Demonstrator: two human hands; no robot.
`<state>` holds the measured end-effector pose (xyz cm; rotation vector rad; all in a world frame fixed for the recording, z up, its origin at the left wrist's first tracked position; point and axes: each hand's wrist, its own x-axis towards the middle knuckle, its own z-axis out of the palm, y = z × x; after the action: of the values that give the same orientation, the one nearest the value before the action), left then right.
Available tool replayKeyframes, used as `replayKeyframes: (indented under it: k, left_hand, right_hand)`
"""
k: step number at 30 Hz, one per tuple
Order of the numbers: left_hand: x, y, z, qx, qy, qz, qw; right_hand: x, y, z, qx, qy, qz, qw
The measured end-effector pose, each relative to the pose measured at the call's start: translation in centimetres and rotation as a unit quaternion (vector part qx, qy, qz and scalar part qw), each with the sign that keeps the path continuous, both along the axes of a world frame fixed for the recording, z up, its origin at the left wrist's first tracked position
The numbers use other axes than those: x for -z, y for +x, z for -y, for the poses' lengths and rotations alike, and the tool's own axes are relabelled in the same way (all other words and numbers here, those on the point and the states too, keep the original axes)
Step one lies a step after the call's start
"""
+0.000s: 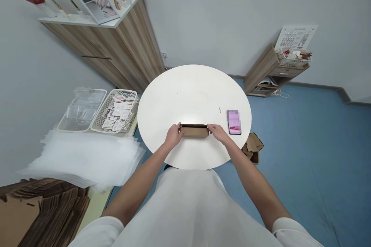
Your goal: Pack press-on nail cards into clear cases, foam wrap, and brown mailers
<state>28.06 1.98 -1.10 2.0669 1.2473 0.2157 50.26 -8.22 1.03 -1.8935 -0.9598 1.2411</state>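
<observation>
A small brown cardboard box stands near the front of the round white table, its long side facing me and its dark inside partly visible from above. At its left end, my left hand grips the wall with thumb and fingers. My right hand pinches the right end in the same way. To the right of my right hand lies a phone with a lit pinkish-purple screen.
Left of the table are a white basket of small printed cards, a clear plastic tray, translucent sheets and stacked flat cardboard. Folded boxes sit on the floor at right. A wooden cabinet stands behind.
</observation>
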Motion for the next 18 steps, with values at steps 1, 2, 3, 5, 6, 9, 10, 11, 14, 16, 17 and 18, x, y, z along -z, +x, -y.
replayKeyframes:
  k: [1,2,3,5,6,9,10,11,14,16,17,18]
  left_hand:
    - [0.0,0.0,0.1,-0.003,0.005,0.013,1.000]
    - [0.0,-0.1,0.1,-0.005,0.009,0.027,1.000]
    - [0.0,-0.1,0.2,-0.006,0.011,0.041,0.999]
    - [0.0,-0.2,0.3,-0.002,0.014,0.063,0.998]
    - [0.0,-0.3,0.3,0.001,0.016,0.071,0.997]
    - [0.1,-0.4,0.4,0.009,0.029,0.082,0.996]
    - [0.1,-0.5,0.4,0.010,0.032,0.083,0.996]
    - [0.1,-0.6,0.3,0.010,0.031,0.083,0.996]
    - [0.1,-1.0,0.2,0.013,0.013,0.086,0.996]
    - [0.2,-1.3,0.0,0.023,0.001,0.090,0.996]
    - [0.2,-1.4,0.0,0.027,-0.001,0.090,0.996]
    - [0.2,-1.5,-0.1,0.031,0.000,0.089,0.996]
  right_hand:
    - [-0.2,-0.1,0.0,-0.003,0.004,-0.009,1.000]
    - [-0.4,-0.2,0.1,-0.006,0.006,-0.015,1.000]
    - [-0.5,-0.3,0.2,-0.009,0.008,-0.020,1.000]
    - [-0.7,-0.3,0.3,-0.015,0.010,-0.028,0.999]
    - [-0.7,-0.3,0.3,-0.017,0.014,-0.033,0.999]
    - [-0.6,-0.4,0.4,-0.009,0.021,-0.053,0.998]
    - [-0.5,-0.5,0.5,-0.002,0.018,-0.062,0.998]
    - [-0.4,-0.6,0.5,0.006,0.014,-0.072,0.997]
    - [-0.3,-0.7,0.7,0.029,0.007,-0.100,0.995]
    - [-0.2,-0.8,0.8,0.037,0.010,-0.108,0.993]
    - [-0.2,-0.8,0.8,0.038,0.012,-0.109,0.993]
    - [-0.1,-0.8,0.8,0.038,0.013,-0.107,0.993]
